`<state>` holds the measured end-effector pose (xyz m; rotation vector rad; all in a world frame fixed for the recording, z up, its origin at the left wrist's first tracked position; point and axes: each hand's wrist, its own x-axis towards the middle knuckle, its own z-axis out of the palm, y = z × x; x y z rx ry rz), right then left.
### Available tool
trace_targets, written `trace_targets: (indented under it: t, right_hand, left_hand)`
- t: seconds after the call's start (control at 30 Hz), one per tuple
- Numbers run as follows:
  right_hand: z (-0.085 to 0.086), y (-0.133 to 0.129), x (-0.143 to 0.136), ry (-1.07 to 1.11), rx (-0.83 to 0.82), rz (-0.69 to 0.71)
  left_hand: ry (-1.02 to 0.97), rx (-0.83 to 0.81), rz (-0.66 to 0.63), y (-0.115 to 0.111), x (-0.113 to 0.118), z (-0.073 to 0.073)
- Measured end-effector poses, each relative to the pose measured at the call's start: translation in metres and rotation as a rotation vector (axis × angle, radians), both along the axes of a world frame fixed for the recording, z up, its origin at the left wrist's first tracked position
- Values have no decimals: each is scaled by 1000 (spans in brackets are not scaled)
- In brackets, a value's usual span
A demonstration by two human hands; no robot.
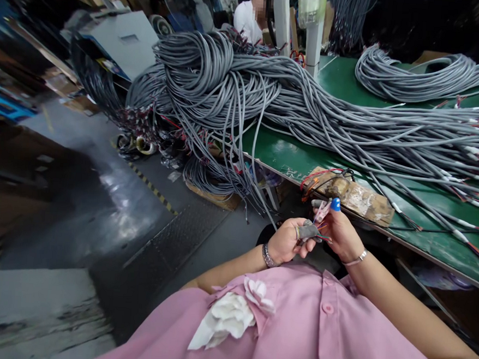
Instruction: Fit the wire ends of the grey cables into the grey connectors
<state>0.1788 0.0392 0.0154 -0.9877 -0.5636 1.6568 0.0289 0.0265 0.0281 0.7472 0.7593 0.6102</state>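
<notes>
My left hand (287,242), with a watch at its wrist, is closed around a bundle of thin coloured wires (323,238). Grey wrapping covers part of its fingers, and the wires' other end is hidden in the grip. Close beside it, my right hand (340,233) is curled, with a blue cover on one fingertip. At its fingers is a small pinkish-white piece (322,210), too small to identify. The wires' tips point toward the right palm. Both hands are just off the edge of the green table (282,152).
Long grey cables (310,105) are heaped over the table, with stripped ends at the right. A taped cardboard piece (357,197) with wires lies at the table edge. Another cable coil (414,77) lies behind. A person in white (247,20) is at the back.
</notes>
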Motion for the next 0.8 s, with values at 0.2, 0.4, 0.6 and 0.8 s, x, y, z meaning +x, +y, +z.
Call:
trace_targets:
  t: [0.2, 0.4, 0.6, 0.8]
  right_hand:
    - [2, 4, -3, 109, -65, -77]
    - [-3, 3, 0, 149, -48, -52]
    - [-4, -3, 8, 235, 3, 82]
    - [2, -9, 10, 109, 47, 97]
  left_hand:
    - [-6, -7, -22, 2, 4, -5]
    - [17, -7, -41, -2, 4, -7]
    - [15, -6, -58, -12, -4, 0]
    - [-6, 7, -27, -10, -6, 11]
